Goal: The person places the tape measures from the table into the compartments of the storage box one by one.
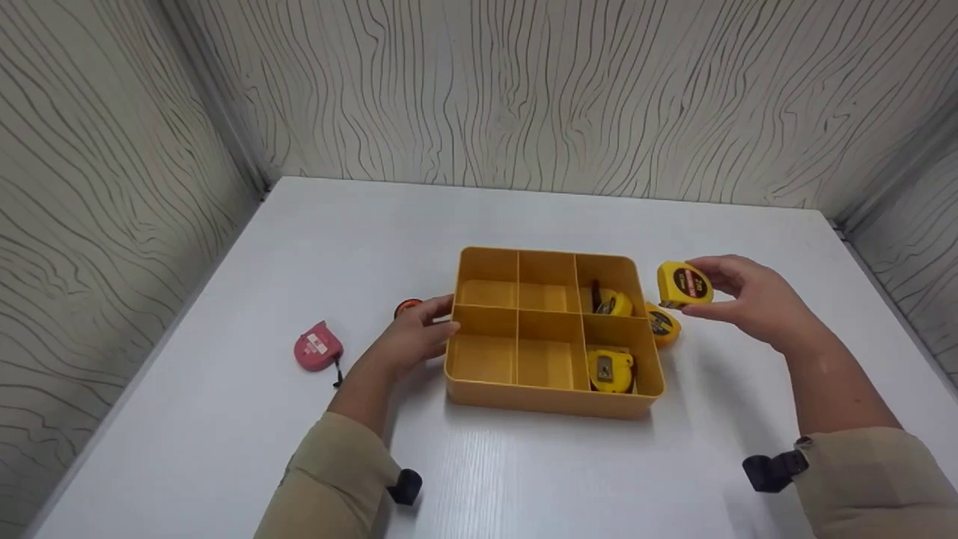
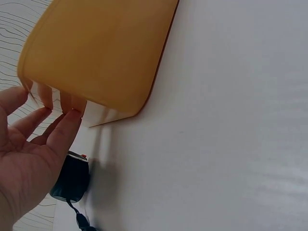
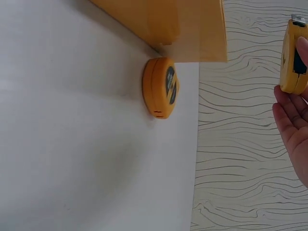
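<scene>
A yellow tape measure (image 1: 685, 284) is held up between the thumb and fingers of my right hand (image 1: 756, 303), to the right of a yellow compartment box (image 1: 554, 400). My left hand (image 1: 408, 337) holds the box's left wall, its thumb at the rim and its fingertips against the outside in the left wrist view. One yellow tape measure (image 1: 614, 303) lies in the back right compartment, another tape measure (image 1: 611, 372) in the front right one. The other compartments hold nothing.
An orange-yellow tape measure (image 1: 663, 325) lies on the white table (image 1: 352, 224) against the box's right side. A pink tape measure (image 1: 317, 346) with a black strap lies at the left. Behind my left hand shows a dark tape measure (image 2: 72, 178), mostly hidden in the head view.
</scene>
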`<action>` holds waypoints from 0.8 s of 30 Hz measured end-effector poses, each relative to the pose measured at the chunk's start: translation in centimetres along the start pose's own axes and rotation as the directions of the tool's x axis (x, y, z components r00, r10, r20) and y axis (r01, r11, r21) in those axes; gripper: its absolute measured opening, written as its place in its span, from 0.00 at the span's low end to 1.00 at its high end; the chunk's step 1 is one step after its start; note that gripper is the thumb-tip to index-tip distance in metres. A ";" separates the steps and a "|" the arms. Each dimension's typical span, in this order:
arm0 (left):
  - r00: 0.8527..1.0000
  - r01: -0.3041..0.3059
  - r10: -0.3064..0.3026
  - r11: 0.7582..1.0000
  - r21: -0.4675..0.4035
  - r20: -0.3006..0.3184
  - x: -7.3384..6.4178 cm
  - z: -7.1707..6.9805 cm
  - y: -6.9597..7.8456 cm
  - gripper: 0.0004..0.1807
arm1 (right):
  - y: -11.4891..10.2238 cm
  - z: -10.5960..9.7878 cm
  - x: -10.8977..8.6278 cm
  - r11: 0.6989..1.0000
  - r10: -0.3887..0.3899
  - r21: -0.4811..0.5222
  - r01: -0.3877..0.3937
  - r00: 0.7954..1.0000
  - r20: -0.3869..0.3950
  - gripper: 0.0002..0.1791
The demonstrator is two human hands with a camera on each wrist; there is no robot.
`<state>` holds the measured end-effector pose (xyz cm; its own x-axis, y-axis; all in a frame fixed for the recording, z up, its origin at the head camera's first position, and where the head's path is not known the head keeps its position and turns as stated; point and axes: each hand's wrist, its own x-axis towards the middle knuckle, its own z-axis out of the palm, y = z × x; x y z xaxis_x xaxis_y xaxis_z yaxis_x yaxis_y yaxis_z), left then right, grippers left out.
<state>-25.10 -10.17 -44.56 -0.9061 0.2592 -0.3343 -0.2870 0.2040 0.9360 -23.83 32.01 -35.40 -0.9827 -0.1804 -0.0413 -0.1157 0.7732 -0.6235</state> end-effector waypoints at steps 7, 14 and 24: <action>1.000 0.013 -0.013 1.000 0.010 -0.004 0.0 0.0 0.1 0.32 | -2.4 -0.1 1.4 0.999 -0.032 -0.020 0.033 0.999 0.026 0.42; 0.999 0.030 -0.030 0.999 0.024 -0.012 -0.1 0.0 0.1 0.32 | -4.7 0.7 2.9 0.999 -0.034 -0.014 0.035 0.997 0.063 0.39; 1.000 0.013 -0.013 1.000 0.000 -0.008 0.0 -0.1 0.0 0.32 | -7.4 2.0 5.1 0.994 -0.098 -0.043 0.105 0.985 0.142 0.38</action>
<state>-25.14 -10.27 -44.60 -0.9049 0.2488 -0.3454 -0.2985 0.2074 0.9316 -27.68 24.14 -32.59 -0.9363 -0.3394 -0.0904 -0.2241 0.7754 -0.5904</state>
